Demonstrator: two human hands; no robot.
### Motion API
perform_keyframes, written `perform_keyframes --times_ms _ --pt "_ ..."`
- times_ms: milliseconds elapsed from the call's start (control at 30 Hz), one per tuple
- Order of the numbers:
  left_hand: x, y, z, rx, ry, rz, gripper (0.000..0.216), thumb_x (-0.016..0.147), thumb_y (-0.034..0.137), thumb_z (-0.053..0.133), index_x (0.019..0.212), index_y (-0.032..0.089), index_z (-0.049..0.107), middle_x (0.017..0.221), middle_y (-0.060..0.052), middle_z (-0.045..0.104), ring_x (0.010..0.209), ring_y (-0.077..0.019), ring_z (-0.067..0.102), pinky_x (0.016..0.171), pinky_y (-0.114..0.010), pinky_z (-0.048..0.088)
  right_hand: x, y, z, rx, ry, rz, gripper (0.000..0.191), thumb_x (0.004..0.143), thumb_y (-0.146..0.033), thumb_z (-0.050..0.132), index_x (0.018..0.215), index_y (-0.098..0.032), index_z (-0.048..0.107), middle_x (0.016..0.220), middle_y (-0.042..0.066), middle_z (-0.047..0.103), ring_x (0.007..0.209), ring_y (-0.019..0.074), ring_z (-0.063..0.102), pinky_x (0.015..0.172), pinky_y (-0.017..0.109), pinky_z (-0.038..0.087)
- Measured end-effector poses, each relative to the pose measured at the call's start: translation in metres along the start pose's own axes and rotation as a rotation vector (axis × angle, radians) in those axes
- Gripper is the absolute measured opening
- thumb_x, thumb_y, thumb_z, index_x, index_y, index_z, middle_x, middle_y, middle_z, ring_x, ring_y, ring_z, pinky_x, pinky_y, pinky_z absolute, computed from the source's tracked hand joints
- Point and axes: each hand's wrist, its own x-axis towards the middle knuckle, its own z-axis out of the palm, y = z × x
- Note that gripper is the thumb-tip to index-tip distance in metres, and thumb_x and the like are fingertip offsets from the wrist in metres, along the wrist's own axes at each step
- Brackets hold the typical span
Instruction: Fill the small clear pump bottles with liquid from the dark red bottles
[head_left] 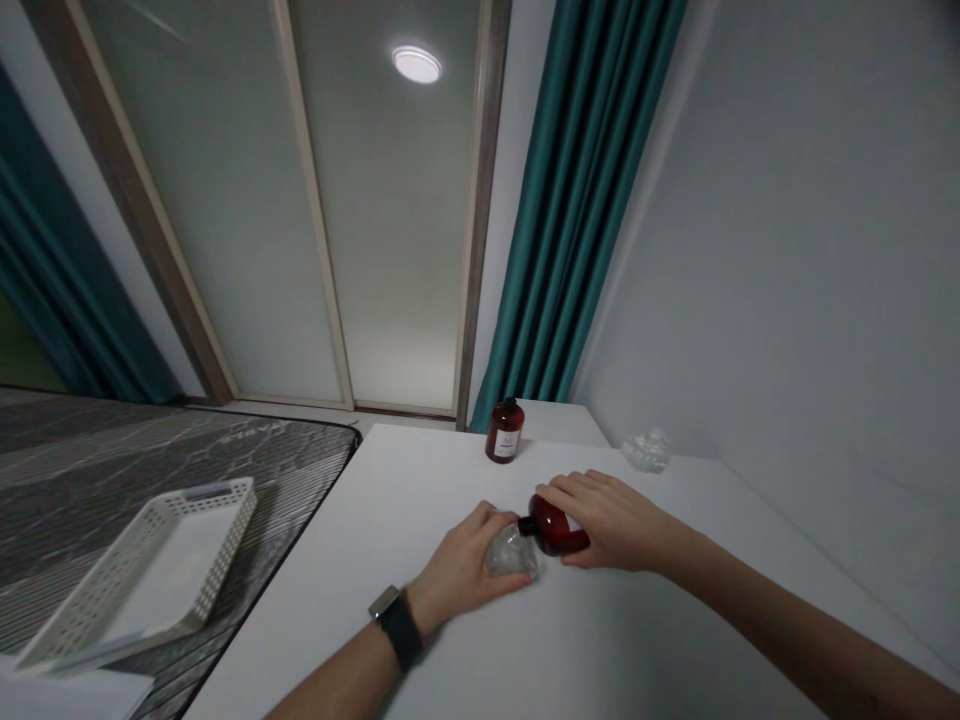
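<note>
My right hand (611, 520) is wrapped over a dark red bottle (553, 528) that is tipped on its side, its black neck pointing left. My left hand (469, 562) grips a small clear glass bottle (511, 552) that stands on the white table (600, 640). The red bottle's neck meets the top of the clear one. A dark watch sits on my left wrist.
A second dark red bottle (505, 431) with a white label stands upright at the table's back edge. A clear glass object (646, 450) lies near the wall at back right. A white perforated tray (142, 570) rests on the grey patterned bed at left.
</note>
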Motion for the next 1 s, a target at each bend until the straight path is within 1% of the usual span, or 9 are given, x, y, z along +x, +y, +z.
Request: perform_keyframes --times_ms 267,533,633,1000 --pt "0.0007 0.001 -0.0001 -0.007 0.006 0.001 0.06 0.08 0.04 0.079 0.131 0.025 0.051 0.117 -0.006 0.057 0.107 -0.0253 0.062 0.095 -0.038 0.052 0.0008 -0.0004 -0.0009 -0.002 -0.019 0.006 0.063 0.073 -0.03 0.08 0.13 -0.02 0.055 0.121 0.014 0.068 0.106 0.0345 0.065 0.09 0.047 0.049" --pt "0.0008 0.0007 0.0002 0.004 -0.002 0.001 0.06 0.08 0.04 0.079 0.131 0.025 0.052 0.116 -0.006 0.057 0.106 -0.0255 0.062 0.095 -0.039 0.052 -0.0001 0.0012 0.001 0.0 -0.009 0.004 0.061 0.074 -0.032 0.078 0.129 -0.021 0.055 0.121 0.013 0.068 0.107 0.0344 0.065 0.09 0.046 0.048" --pt "0.0003 -0.0002 0.0007 -0.001 0.001 0.007 0.06 0.081 0.042 0.078 0.132 0.026 0.051 0.116 -0.006 0.057 0.106 -0.0252 0.062 0.094 -0.038 0.052 -0.0006 0.0017 0.0021 0.015 0.008 -0.005 0.059 0.074 -0.031 0.077 0.129 -0.021 0.056 0.121 0.014 0.068 0.106 0.0342 0.065 0.089 0.046 0.048" --pt "0.0 -0.0033 0.0023 -0.018 0.011 0.016 0.061 0.081 0.045 0.077 0.132 0.026 0.05 0.116 -0.006 0.056 0.106 -0.0251 0.062 0.094 -0.038 0.051 -0.0003 0.0008 0.0004 0.006 0.007 -0.006 0.062 0.074 -0.03 0.079 0.13 -0.021 0.055 0.121 0.014 0.068 0.105 0.0347 0.066 0.089 0.047 0.049"
